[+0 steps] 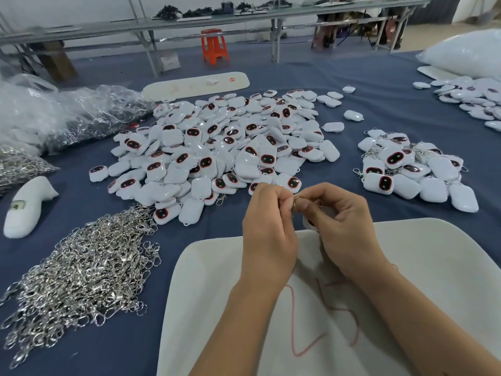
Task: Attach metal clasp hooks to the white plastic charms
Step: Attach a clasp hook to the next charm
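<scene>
1. The left hand and right hand meet above the near edge of the blue table, fingertips together over a white board with red scrawls.
2. The left grip is closed in a pinch on a small metal ring; only an arc of it shows between the thumbs, and the rest of the clasp is hidden behind the fingers.
3. The right grip curls round a white charm, of which only a sliver shows under the thumb (its dark face cannot be seen).
4. A big heap of loose charms lies just beyond the hands; a smaller pile with clasps on sits to the right.
5. A heap of clasp hooks lies to the left, single hooks hard to tell apart.
6. Further left, a clear bag holds more metal parts, blurred through the plastic.
7. A third charm pile is cut off by the right edge.
</scene>
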Motion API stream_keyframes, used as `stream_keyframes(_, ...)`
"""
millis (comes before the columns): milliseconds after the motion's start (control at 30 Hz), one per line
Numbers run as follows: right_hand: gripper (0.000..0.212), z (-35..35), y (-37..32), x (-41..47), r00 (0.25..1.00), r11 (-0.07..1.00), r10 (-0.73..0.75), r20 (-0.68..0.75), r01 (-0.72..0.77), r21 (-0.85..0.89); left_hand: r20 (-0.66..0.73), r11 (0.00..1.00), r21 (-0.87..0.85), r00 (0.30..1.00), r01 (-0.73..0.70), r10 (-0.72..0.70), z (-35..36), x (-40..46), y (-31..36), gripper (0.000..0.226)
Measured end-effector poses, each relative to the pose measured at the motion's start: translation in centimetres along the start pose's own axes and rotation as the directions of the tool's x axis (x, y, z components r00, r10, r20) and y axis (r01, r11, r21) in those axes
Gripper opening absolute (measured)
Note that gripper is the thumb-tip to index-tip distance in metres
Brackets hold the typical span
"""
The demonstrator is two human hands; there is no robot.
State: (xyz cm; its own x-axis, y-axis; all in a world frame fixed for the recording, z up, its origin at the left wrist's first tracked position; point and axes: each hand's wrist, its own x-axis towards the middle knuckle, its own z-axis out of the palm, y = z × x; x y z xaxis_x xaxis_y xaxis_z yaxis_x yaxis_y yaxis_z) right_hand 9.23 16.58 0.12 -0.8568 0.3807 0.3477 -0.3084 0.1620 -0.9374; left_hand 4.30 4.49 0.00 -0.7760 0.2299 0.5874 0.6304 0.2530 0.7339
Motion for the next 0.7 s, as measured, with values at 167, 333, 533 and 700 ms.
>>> stream_keyframes(167,0.017,-0.3,0.1,0.6,0.987,0.989,0.148,-0.069,-0.146,0.038,0.042,0.994,0.081,0.997,-0.073,0.070,-0.4,0.5,-0.4,0.019)
stream_keyframes(333,0.037,-1.8,0.3,1.3,0.939,0.874,0.336,-0.079,-0.279,0.397,0.094,0.994,0.097,0.995,-0.052,0.043,-0.6,0.7,-1.0,0.021)
stream_keyframes(533,0.027,-2.0,0.2,1.1,0.957,0.951,0.251,-0.143,-0.216,0.223,0.227,0.991,0.105,0.972,-0.088,0.062,-0.3,0.5,-0.7,0.022)
stream_keyframes(700,0.018,-1.7,0.4,1.0,0.941,0.978,0.208,-0.267,-0.199,0.061,0.298,0.986,0.093,0.948,-0.141,0.107,0.1,0.1,-0.4,0.017)
